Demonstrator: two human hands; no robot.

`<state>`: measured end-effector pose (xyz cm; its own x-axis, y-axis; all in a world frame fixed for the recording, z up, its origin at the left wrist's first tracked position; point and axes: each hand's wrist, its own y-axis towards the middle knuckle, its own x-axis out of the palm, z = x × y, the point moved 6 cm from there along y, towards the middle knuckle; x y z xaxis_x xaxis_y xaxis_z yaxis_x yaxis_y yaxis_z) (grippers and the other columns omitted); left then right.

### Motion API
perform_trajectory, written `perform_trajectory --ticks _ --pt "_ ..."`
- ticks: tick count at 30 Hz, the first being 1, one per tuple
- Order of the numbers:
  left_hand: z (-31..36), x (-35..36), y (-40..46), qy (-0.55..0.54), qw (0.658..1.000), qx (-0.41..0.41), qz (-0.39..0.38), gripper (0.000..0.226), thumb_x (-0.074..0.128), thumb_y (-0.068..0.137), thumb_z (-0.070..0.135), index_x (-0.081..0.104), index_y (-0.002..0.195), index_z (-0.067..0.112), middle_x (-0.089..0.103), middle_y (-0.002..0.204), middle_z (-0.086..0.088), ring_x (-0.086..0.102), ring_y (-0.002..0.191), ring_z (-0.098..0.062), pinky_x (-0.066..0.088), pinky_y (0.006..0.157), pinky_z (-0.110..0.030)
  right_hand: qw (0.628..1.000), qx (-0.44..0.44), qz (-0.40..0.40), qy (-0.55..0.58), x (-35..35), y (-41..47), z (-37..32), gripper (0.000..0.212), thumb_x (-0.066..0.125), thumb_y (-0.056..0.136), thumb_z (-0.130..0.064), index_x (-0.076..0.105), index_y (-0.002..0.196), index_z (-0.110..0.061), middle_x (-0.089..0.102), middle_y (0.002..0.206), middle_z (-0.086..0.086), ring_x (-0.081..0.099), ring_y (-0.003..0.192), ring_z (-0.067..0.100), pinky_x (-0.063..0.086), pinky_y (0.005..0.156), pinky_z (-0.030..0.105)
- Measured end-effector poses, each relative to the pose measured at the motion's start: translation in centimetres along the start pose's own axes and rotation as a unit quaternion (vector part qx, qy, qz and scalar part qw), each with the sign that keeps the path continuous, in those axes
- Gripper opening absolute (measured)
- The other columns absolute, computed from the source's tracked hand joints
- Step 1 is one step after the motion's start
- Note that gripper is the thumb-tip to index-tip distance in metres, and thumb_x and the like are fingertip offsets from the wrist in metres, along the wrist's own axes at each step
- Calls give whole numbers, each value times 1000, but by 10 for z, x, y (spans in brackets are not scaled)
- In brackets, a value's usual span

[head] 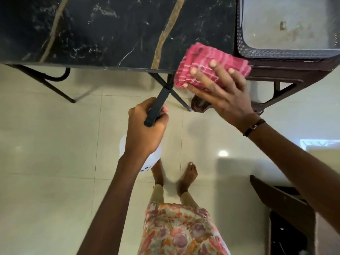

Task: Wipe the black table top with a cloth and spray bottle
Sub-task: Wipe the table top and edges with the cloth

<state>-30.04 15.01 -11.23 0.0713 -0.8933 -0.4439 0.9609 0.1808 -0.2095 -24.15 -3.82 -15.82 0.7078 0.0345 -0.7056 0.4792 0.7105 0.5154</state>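
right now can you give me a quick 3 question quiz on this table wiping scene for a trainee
1. Multiple choice: what does the right hand hold?
A. a pink cloth
B. a sponge
C. a brush

2. True or false: the spray bottle stands on the black table top.

3. Fill in: the pink cloth is at the table's near ____ corner.

Key
1. A. The fingers lie spread over the folded cloth.
2. False. The left hand grips the bottle by its black head, out over the floor in front of the table.
3. Right, beside the dark basket.
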Motion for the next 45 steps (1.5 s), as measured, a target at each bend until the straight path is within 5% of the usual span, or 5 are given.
perform_trajectory --ticks 5,12,21,30,45 --pt "-11 -10 -8 -15 1000 -18 14 4 60 83 2 63 82 1 55 62 -2 46 55 -21 37 51 -20 989 -131 -43 -62 1 30 -24 69 44 97 -12 6 153 -24 16 155 -5 25 138 24 17 116 39" --pt "-23 -40 -11 -41 998 -17 52 6 61 85 4 63 82 -1 56 61 -12 47 55 -33 43 52 -26 991 -112 -62 -34 -13 19 5 81 64 89 -20 14 152 -26 18 154 -2 27 137 28 17 115 41" --pt "-60 -112 -5 -41 994 -45 93 6 59 83 1 62 78 0 50 53 -3 42 49 -24 40 52 -32 972 -211 -96 -42 9 157 -134 77 50 87 -13 12 152 -29 23 158 -8 32 142 20 26 116 37" --pt "-88 -190 11 -47 993 -28 108 5 58 82 -2 61 77 -4 56 64 -27 45 58 -42 45 58 -45 980 -147 -122 -57 -7 117 -80 87 73 83 -27 19 151 -27 19 156 -1 25 139 31 12 118 45" --pt "-139 -303 39 -64 984 -77 149 10 53 73 9 59 74 2 56 67 -24 40 55 -36 42 53 -43 979 -184 -91 7 12 305 -266 83 56 83 -2 16 152 -26 23 157 -10 33 141 20 22 116 37"
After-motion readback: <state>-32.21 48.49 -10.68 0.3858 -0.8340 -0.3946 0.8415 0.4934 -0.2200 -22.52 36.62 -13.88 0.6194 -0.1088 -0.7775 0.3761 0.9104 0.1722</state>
